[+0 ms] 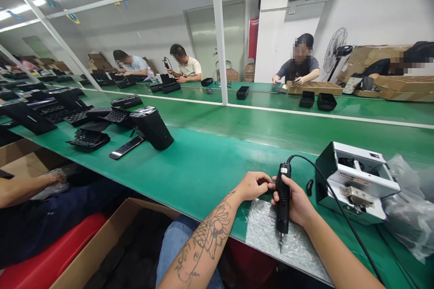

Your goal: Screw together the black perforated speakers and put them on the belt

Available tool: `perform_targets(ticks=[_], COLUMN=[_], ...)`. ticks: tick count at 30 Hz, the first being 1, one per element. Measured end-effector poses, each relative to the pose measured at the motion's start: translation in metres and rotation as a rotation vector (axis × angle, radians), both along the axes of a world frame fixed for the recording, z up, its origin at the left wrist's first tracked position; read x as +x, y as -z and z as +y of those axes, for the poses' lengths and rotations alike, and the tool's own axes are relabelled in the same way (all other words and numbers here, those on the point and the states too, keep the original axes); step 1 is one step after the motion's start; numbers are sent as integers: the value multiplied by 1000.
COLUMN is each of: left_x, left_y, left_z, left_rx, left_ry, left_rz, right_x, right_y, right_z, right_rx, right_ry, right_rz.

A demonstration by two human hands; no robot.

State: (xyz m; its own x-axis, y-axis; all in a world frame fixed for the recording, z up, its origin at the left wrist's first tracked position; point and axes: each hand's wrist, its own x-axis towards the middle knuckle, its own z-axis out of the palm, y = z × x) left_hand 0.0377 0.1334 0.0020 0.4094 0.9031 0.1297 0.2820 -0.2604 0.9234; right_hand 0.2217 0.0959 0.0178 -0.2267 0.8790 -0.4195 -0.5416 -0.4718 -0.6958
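My right hand (298,201) is wrapped around a black electric screwdriver (283,203), its bit pointing down toward me and its cord leaving from the upper end. Just left of the tool, my left hand (252,185) has its fingers curled and pinched together close to the right fingers; what they hold, if anything, is hidden. Beneath the screwdriver, bubble wrap (261,223) lies at the table's near edge. A small black curved part (309,187) rests on the green table (210,162), between my right hand and a white-and-black screw feeder (356,180).
Clear plastic bags (412,216) lie right of the feeder. At left are a black housing (154,128), a phone (127,146) and several black lattice parts (90,139). A nearby person's arm (30,189) is at far left. Several people work across the table by cardboard boxes (315,88).
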Motion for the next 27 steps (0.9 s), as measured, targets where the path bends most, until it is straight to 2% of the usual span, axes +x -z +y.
perform_targets(ticks=[27], left_x=[0], left_y=[0], left_z=[0], left_rx=[-10], left_ry=[-3], left_rz=[2], right_x=[0], right_y=[1], right_z=[0], right_rx=[-1], right_ry=[-4], right_rz=[-6])
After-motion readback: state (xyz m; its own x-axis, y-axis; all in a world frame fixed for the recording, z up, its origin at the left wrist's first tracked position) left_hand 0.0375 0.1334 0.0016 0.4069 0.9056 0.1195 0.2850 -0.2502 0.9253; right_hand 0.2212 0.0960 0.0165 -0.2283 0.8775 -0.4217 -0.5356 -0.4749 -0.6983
